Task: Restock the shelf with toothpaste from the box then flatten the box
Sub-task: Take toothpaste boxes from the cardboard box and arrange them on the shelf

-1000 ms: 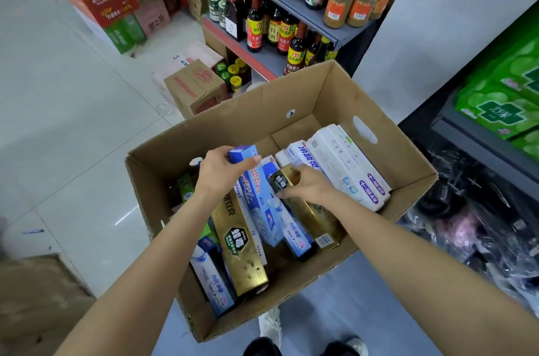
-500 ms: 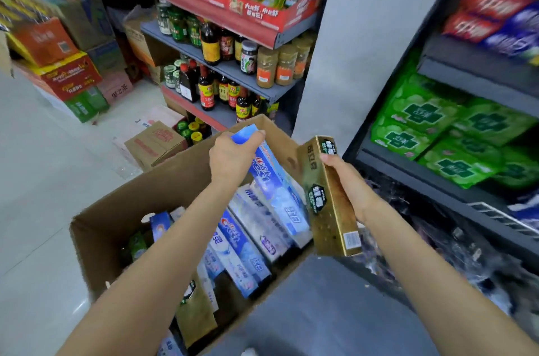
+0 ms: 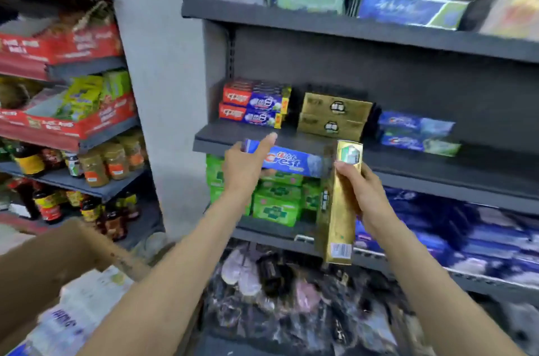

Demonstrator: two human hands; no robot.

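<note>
Left hand (image 3: pixel 243 164) gripping blue Crest carton (image 3: pixel 294 162) by shelf (image 3: pixel 291 141); right hand (image 3: pixel 364 195) clasping upright gold carton (image 3: pixel 339 209).

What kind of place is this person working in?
Most likely a small grocery or convenience store: dark shelving stocked with stacked toothpaste boxes, and jarred and bottled condiments on the neighbouring rack.

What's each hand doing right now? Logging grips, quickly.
Left hand: holding the blue Crest toothpaste box.
Right hand: holding the gold toothpaste box.
</note>
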